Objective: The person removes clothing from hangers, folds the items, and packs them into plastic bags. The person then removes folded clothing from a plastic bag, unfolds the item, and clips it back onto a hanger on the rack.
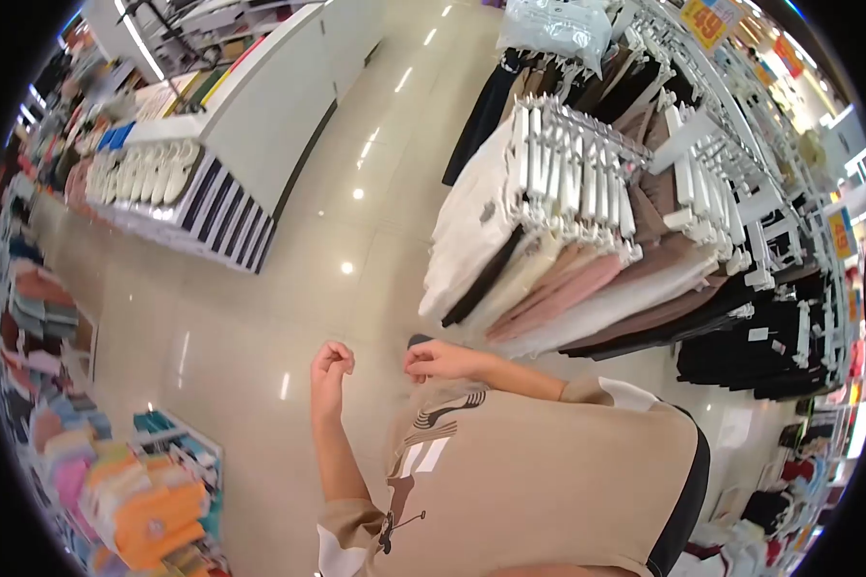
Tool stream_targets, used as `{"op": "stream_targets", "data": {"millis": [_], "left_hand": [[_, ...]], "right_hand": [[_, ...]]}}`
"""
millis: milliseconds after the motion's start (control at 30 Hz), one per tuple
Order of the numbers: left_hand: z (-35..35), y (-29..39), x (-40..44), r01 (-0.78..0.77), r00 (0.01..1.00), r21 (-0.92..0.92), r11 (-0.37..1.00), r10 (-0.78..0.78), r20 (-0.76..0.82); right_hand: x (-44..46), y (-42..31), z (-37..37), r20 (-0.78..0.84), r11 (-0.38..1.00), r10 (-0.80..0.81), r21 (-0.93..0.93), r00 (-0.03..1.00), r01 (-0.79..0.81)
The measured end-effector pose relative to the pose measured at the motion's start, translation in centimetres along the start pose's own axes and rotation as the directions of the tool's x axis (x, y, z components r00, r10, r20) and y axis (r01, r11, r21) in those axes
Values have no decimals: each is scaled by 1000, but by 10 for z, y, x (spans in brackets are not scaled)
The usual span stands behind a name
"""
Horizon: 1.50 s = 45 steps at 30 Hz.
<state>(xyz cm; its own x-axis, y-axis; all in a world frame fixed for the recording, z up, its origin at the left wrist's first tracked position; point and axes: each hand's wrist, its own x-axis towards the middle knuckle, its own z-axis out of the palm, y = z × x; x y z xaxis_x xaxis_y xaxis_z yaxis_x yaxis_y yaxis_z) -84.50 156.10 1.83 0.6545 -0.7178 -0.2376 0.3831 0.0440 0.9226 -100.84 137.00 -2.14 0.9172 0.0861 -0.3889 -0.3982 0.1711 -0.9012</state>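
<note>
My left hand (331, 363) is raised in front of my body, its fingers loosely curled, with nothing visible in them. My right hand (435, 362) is close to my shirt front, fingers bent inward and no object showing in it. Both hands are apart from each other and from the goods. My beige T-shirt (548, 462) with a dark print fills the lower middle. Nearest to my right hand is a rack of trousers (481, 231) in white, black, cream and pink, hung on white clip hangers (568, 168). A dark shape (419, 339) just behind that hand may be my shoe tip.
A white counter (289, 106) stands ahead on the left, with white shoes (144, 173) at its end. Folded colourful clothes (154, 510) lie on a low display at lower left. Black garments (760, 337) hang at right under price signs (710, 21). A shiny tiled floor (346, 231) runs between.
</note>
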Motion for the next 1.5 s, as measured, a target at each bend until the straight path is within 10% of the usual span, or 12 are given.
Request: {"op": "stream_targets", "data": {"millis": [433,533,667,767,833,1033,1133,1267,1467,1500], "left_hand": [[-57,49,341,288,932,56,956,-294,211],[-61,55,404,323,926,-12,946,-314,212],[-73,59,496,341,923,30,940,-340,181],[-84,66,568,367,916,13,930,-364,169],[-88,76,632,375,900,38,926,-373,226],[-54,140,836,239,872,235,942,-315,375],[-3,187,908,111,814,341,934,-282,507],[57,210,976,143,750,315,938,-310,584],[129,173,1070,206,565,390,897,-435,701],[140,167,1085,214,530,425,880,-470,706]], "right_hand": [[246,-143,-204,-474,977,-194,-18,859,211],[246,-170,-267,-712,949,-313,-258,628,181],[219,-218,-356,-898,898,-434,-438,73,-49],[206,-269,-413,-743,794,-586,-445,-325,-415],[208,-317,-453,-533,648,-738,-384,-415,-658],[226,-442,-570,-409,286,-883,-81,-230,-955],[180,-429,-620,-495,274,-806,171,-323,-946],[129,-390,-652,-342,803,-596,-271,-726,-531],[148,-492,-626,186,810,-124,-549,-975,-207],[166,-510,-629,164,751,-261,-585,-951,-307]]}}
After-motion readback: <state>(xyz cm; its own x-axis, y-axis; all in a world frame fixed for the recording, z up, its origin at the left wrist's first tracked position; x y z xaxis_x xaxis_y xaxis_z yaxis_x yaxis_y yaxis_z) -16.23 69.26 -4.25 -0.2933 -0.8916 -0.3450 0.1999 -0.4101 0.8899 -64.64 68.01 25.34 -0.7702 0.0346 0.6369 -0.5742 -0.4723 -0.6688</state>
